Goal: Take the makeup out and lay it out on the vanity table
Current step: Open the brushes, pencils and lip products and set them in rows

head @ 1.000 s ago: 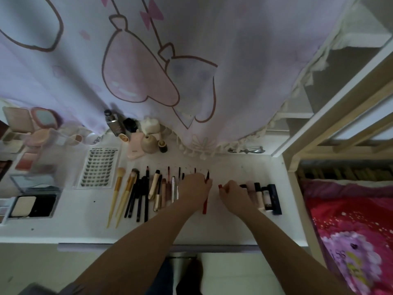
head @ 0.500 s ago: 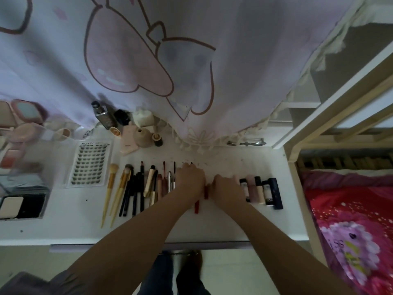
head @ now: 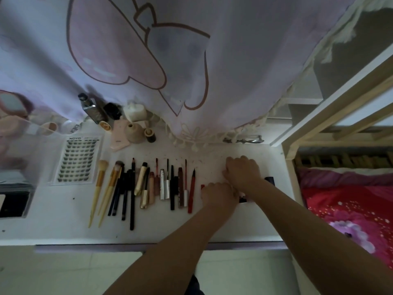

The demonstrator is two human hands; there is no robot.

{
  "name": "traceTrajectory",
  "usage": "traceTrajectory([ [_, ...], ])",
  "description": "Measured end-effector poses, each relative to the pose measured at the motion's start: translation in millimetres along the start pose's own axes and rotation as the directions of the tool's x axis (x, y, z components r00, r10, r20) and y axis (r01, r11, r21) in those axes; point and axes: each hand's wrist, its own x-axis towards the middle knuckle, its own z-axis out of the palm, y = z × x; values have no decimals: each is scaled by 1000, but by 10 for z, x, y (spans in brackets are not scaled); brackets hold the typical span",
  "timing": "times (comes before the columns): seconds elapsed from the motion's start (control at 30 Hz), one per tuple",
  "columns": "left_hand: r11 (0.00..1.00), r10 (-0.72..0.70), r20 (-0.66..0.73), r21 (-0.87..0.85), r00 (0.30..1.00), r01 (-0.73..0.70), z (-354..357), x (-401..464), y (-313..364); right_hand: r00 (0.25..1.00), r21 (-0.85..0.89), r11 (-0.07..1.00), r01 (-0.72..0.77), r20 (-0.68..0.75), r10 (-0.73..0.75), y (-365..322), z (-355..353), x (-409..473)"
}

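Already most of the makeup lies in a tidy row on the white counter (head: 53, 228), and both hands are working at its far right end. The left hand (head: 219, 193) sits knuckles-up with its fingers curled under; a small red item (head: 202, 186) peeks out at its left edge, but whether the fingers actually grip it cannot be told. The right hand (head: 243, 172), touching the left and set a little farther from the person, is likewise curled over a cluster of short tubes, of which only a dark cap (head: 269, 179) to its right and a dark end (head: 242, 199) beneath the wrist show; its grasp is hidden too. Just left of the left hand lies a red pen-shaped liner (head: 191, 193), and beyond it the pencils, wands and tubes run side by side, ending in the bamboo-handled brushes (head: 100, 188), all with their lengths parallel and pointing away from the person, probably so each piece can be seen and picked out singly. Farther left still is a card of false lashes (head: 77, 159). Judging by the hands, the step now is nudging the short tubes into line with the rest, closing the gap between them and the red liner.
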Motion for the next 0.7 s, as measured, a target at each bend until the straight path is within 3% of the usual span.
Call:
traceTrajectory([
  [0.07,999,-7,-30,-42,1000,6,-36,-15,-49,1000,137,990,-30,0,30,-32,-25,-12],
  [0.17,996,56,-188,-62,981,-68,-219,-141,-191,997,383,920,-83,36,75,-36,-165,-40],
  [0.27,971,201,-315,-61,927,-231,-429,-283,-400,990,500,866,-19,129,-53,25,-448,-135],
  [0.43,917,398,-179,59,900,-394,-910,-468,-661,871,673,737,64,323,-370,-12,-881,-444],
  [0.53,885,463,-128,116,877,-450,-1178,-538,-728,844,763,641,79,290,-450,-81,-1032,-567],
  [0.7,824,557,-114,199,823,-530,-1461,-702,-809,804,808,575,128,255,-537,-183,-1215,-750],
])
